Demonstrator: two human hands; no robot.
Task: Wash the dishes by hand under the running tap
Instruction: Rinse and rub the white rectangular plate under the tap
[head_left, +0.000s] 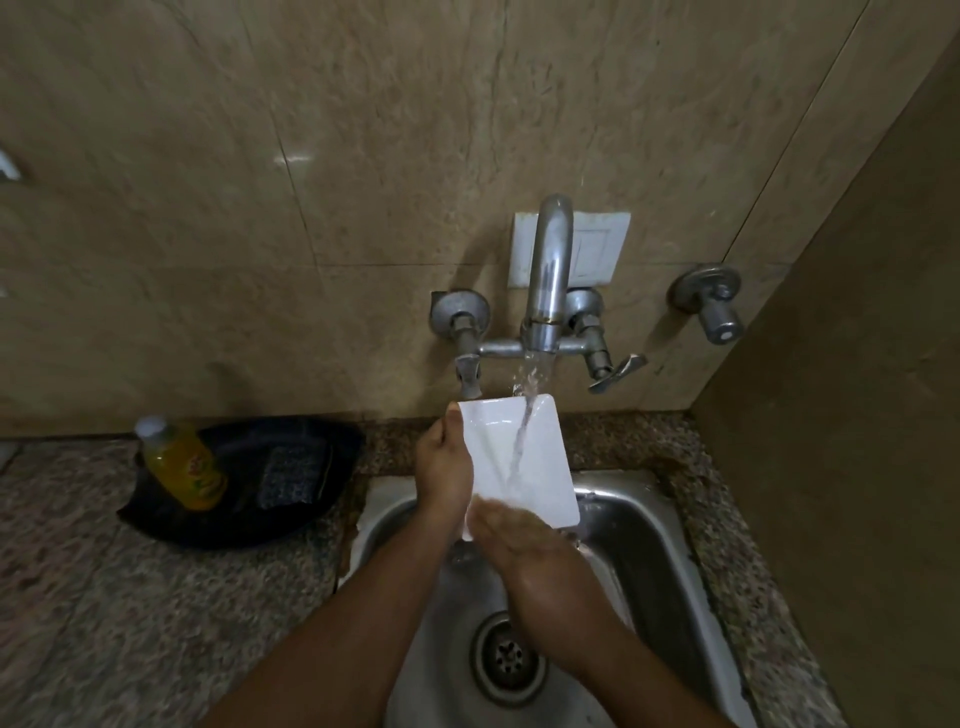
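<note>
Plate: white rectangular plate (519, 457), held tilted above the steel sink (670, 525), far short edge up near the spout, near edge low toward the hands
Water: stream from the tap (546, 270) landing on the upper right part of the plate face and running down it in a streak
Left hand: left hand (444, 467) gripping the plate's left long edge, thumb on the front near the top corner, fingers curled behind and out of sight
Right hand: right hand (524, 551) at the plate's lower edge, palm up, fingers stretched and blurred against the bottom of the plate; touching it, not clearly wrapped round it
Sink: drain (509, 660) in the basin directly below the forearms, wet metal round it
Tap fittings: two lever handles either side of the spout, left lever (469, 371) pointing down, right lever (618, 371) angled out to the right; separate wall valve (712, 301) further right
Wall: beige stone tiles, white switch plate (597, 249) behind the spout
Counter: speckled granite counter (130, 597) left of the sink, bearing a black tray (322, 493)
Tray contents: bottle of yellow liquid (182, 462) with a white cap, standing at the tray's left; dark scrub pad (291, 475) lying beside it to the right
</note>
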